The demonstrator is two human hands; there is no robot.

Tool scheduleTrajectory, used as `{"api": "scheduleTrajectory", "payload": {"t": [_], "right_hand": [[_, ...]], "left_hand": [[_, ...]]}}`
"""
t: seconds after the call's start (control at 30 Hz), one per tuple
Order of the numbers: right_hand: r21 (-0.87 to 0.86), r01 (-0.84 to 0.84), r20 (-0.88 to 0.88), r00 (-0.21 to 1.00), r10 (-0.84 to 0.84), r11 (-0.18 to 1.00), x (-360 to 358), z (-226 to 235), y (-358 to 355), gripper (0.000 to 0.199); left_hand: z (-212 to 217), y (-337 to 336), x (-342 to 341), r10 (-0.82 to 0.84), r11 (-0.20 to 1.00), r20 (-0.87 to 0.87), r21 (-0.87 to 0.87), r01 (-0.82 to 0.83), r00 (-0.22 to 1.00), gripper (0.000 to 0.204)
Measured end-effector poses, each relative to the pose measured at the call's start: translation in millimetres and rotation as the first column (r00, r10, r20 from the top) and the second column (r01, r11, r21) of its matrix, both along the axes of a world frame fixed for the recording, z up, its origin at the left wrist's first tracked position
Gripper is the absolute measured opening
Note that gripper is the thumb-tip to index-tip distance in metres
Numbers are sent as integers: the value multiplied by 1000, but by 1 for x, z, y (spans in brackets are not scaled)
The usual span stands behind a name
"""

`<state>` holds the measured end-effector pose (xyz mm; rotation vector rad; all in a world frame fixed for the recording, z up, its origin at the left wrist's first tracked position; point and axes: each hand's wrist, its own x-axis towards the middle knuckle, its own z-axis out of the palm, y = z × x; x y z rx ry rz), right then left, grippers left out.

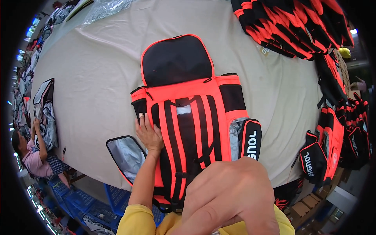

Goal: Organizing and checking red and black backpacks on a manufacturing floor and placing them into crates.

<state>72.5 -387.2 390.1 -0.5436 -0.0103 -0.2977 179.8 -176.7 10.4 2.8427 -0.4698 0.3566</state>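
A black and bright orange-red backpack [197,129] lies on the cloth-covered table with its shoulder straps up. Its top flap [178,58] is folded out at the far end. On the left a side flap [126,156] shows its silvery lining; on the right a black side pocket [251,137] with white lettering stands out from the body. My left hand [149,135] rests on the pack's left edge, fingers stretched out. Large and close to the camera, my right hand [231,192] is raised over the pack's near end, its fingers curled. Whatever those fingers may hold is hidden.
A heap of similar orange-red and black bags [293,25] lies at the far right. More bags [323,145] hang over the right edge. A clear plastic sheet [107,9] is at the far left. Another person [37,154] handles a silvery piece at the left edge, above blue crates [82,199].
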Motion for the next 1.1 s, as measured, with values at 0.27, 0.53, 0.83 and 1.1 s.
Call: {"api": "scheduleTrajectory", "payload": {"t": [0.27,0.53,0.83,1.1], "right_hand": [[-347,-228,381,852,359,910,41,-28,-42,25],[-601,-167,-199,978,56,782,140,-167,-128,36],[-729,-326,-541,813,-216,602,209,-281,-158,50],[-986,-138,-128,987,-99,-97,14,-345,-163,16]], "left_hand": [[3,-4,4,-1,999,21,-44,2,1000,64],[16,2,0,-5,999,-2,-43,5,1000,66],[17,-3,1,37,995,-52,-86,-41,998,66],[-20,12,11,62,994,29,85,-64,998,64]]}}
